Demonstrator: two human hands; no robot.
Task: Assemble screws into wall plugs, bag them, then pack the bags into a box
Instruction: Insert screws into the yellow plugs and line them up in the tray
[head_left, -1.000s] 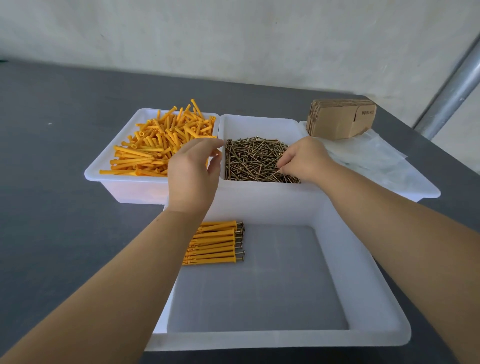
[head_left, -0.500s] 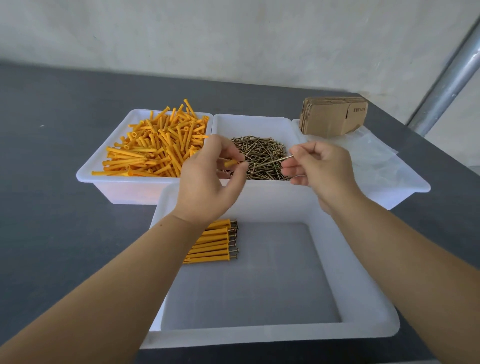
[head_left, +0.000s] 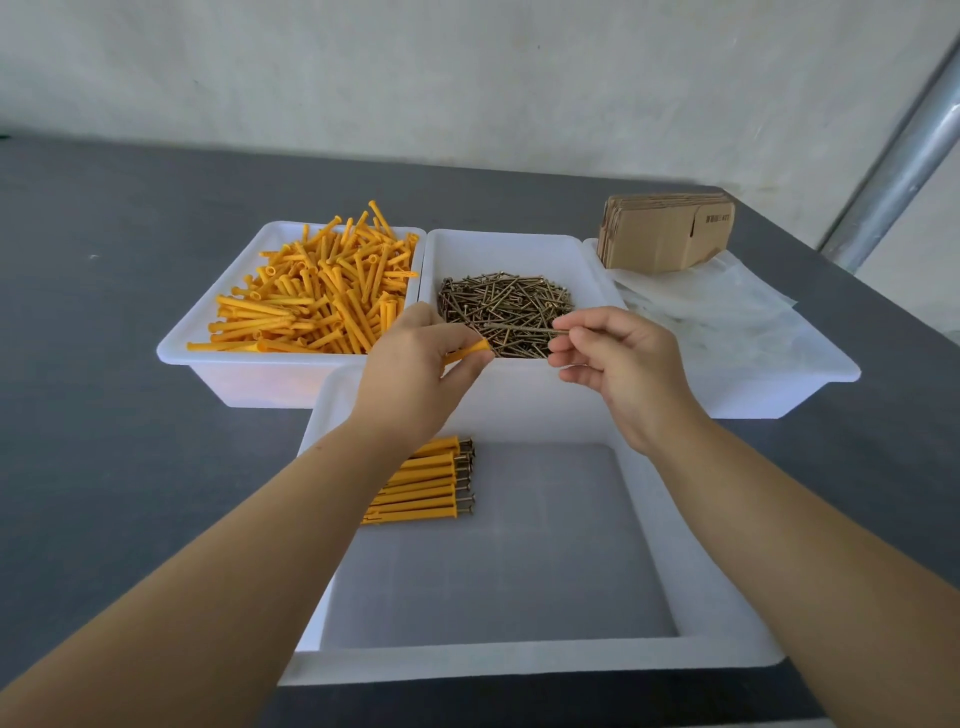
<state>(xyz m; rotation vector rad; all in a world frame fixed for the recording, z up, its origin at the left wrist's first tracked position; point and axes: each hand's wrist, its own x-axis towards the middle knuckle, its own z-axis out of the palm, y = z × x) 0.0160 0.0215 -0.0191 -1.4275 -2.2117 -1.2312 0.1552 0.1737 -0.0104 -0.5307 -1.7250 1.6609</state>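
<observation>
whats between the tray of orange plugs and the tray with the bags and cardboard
In the head view, the white tray of screws sits between the plug tray and the bag tray, its rims close against both.

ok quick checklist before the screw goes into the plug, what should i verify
1. Left hand grips one wall plug, open end showing: ok.
2. Right hand pinches one screw: ok.
3. Screw tip points toward the plug mouth: ok, though not yet inserted.
4. Tip lined up with the bore: cannot tell, the tip sits slightly above the mouth.
5. Near tray has bare floor beside the finished plugs: ok.
6. Screw undamaged: cannot tell, too small.
</observation>
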